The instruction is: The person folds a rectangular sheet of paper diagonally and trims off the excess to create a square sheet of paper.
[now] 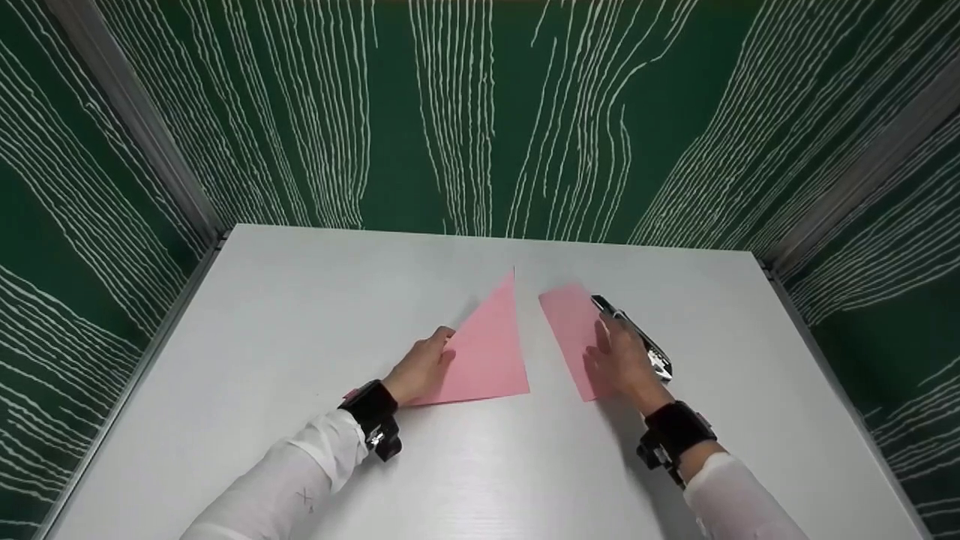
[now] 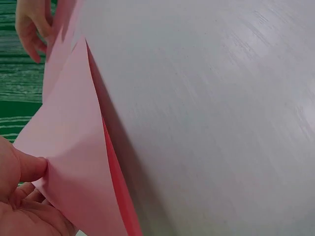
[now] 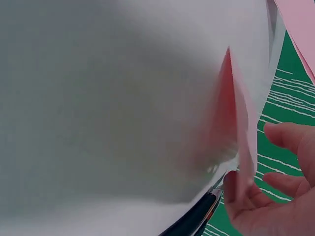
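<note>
My left hand [image 1: 424,369] pinches the left side of a folded pink paper triangle [image 1: 491,345] between thumb and fingers. In the left wrist view, the long edge of the folded paper [image 2: 81,142] gapes slightly above the table. To the right, my right hand [image 1: 626,356] is over a narrower folded pink paper piece [image 1: 566,330]. Its fingers touch that piece in the right wrist view, where the upper digit [image 3: 283,135] stands apart from the paper [image 3: 242,118]. Right beside this hand is a dark, slim tool with silver parts [image 1: 656,352], apparently a utility knife [image 3: 197,214].
Both paper pieces are over a white tabletop [image 1: 337,292], with a gap between them. Green walls with pale wavy lines [image 1: 390,112] and grey corner posts [image 1: 142,90] border the table. Each wrist wears a black camera band [image 1: 679,431].
</note>
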Demonstrator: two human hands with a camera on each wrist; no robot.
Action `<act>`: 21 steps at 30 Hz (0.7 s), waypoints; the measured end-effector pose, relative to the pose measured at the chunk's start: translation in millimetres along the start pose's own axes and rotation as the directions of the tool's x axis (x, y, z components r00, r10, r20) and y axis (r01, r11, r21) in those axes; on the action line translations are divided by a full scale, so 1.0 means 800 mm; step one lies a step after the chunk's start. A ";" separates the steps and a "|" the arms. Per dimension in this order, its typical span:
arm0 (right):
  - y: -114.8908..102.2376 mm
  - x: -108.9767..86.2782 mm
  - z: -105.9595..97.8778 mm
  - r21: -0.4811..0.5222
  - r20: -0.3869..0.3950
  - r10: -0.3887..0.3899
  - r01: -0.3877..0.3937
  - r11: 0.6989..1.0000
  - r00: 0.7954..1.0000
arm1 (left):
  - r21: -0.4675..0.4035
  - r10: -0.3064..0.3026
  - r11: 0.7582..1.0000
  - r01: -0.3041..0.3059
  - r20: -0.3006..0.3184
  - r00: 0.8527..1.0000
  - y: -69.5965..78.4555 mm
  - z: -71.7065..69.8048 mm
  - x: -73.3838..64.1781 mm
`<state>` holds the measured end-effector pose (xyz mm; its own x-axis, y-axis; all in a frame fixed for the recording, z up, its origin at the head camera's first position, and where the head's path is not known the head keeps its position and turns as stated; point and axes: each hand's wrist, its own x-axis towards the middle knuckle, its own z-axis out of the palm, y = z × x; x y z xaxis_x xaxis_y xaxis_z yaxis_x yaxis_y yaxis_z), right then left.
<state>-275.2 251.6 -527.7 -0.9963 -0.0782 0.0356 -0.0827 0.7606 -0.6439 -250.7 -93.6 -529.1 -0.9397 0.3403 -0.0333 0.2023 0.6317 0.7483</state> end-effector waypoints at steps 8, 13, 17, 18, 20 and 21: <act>-0.015 -0.005 0.016 -0.045 -0.078 -0.117 0.114 0.992 0.990 | 0.002 -0.009 1.000 0.009 0.002 1.000 -0.002 0.004 0.000; -0.037 -0.011 0.033 -0.008 -0.020 -0.240 0.240 0.971 0.971 | 0.046 0.025 0.999 -0.024 -0.027 0.999 -0.003 0.005 0.000; -0.051 -0.019 0.043 0.025 0.088 -0.287 0.286 0.958 0.954 | 0.135 0.097 0.987 -0.088 -0.060 0.993 -0.005 0.003 -0.003; -0.054 -0.021 0.045 0.035 0.121 -0.297 0.295 0.955 0.947 | 0.150 0.108 0.984 -0.098 -0.062 0.992 -0.006 0.003 -0.004; -0.059 -0.026 0.049 0.041 0.182 -0.333 0.331 0.943 0.925 | 0.192 0.118 0.975 -0.108 -0.046 0.992 -0.006 0.001 -0.007; -0.061 -0.028 0.051 0.035 0.209 -0.360 0.361 0.932 0.909 | 0.209 0.114 0.972 -0.105 -0.031 0.993 -0.006 0.000 -0.008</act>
<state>-247.7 189.9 -528.2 -0.8714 -0.4795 0.1042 -0.4357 0.6585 -0.6136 -245.2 -98.9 -532.7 -0.9186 0.3884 0.0726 0.3530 0.7242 0.5924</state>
